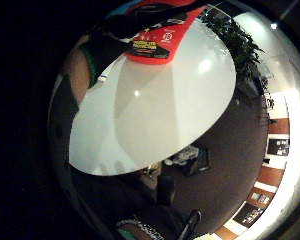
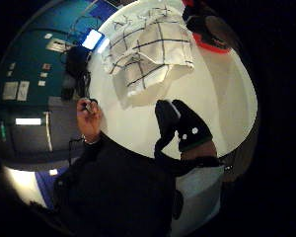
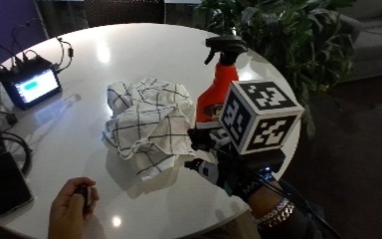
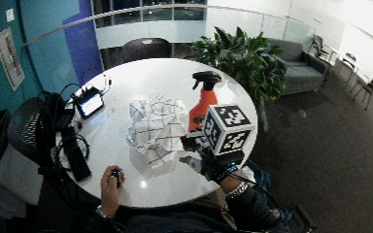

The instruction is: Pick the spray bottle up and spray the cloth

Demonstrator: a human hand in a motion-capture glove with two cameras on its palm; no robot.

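Note:
An orange-red spray bottle (image 3: 217, 92) with a black trigger head stands upright on the round white table (image 3: 131, 50), just right of a crumpled white cloth (image 3: 150, 124) with dark check lines. My gloved right hand (image 3: 212, 160) hovers over the table's near edge, just short of the bottle's base, and holds nothing. In the thumb side palm view its gloved fingers (image 2: 180, 126) reach straight out toward the cloth (image 2: 145, 54) and the bottle (image 2: 207, 34). The little finger side palm view has the bottle's red label (image 1: 155, 42) close by.
The person's bare left hand (image 3: 72, 201) rests at the near left edge, gripping a small dark object. A small lit-screen device (image 3: 35, 85) with cables sits far left. A dark phone (image 3: 2, 184) lies at the left edge. A leafy plant (image 3: 290, 40) stands behind the table.

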